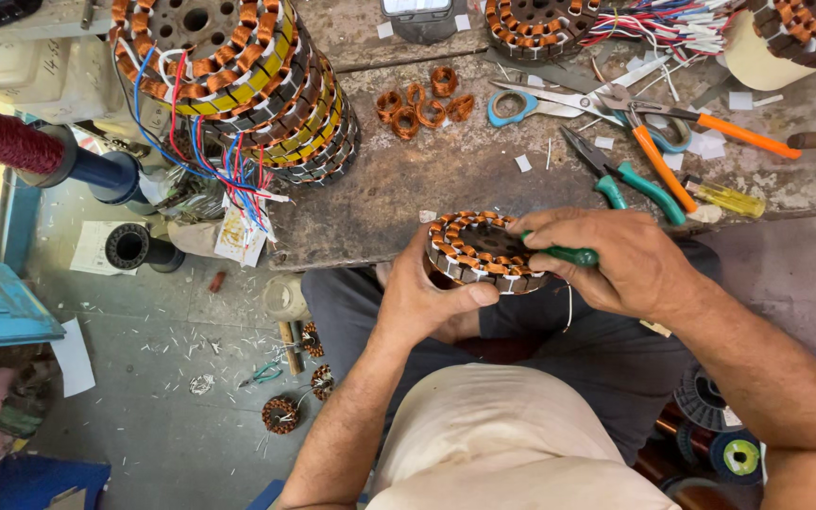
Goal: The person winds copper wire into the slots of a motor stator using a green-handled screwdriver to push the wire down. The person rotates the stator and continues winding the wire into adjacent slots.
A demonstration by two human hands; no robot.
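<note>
**Wound stator held over the lap**

At the near edge of a grimy desk [408, 189], the left hand [422, 302] clasps a round stator [479, 250], copper coils ringing its dark core. The right hand [630, 264] clenches a green-handled tool [569, 255] against its rim.

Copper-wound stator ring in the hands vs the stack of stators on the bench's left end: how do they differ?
The copper-wound stator ring is single, held over the lap by the left hand while the right hand works a green-handled tool on it; the stack of stators rests leaning on the worn workbench. The stack trails red, blue and white wires; none show on the held ring. Both have copper coils on slotted metal cores.
</note>
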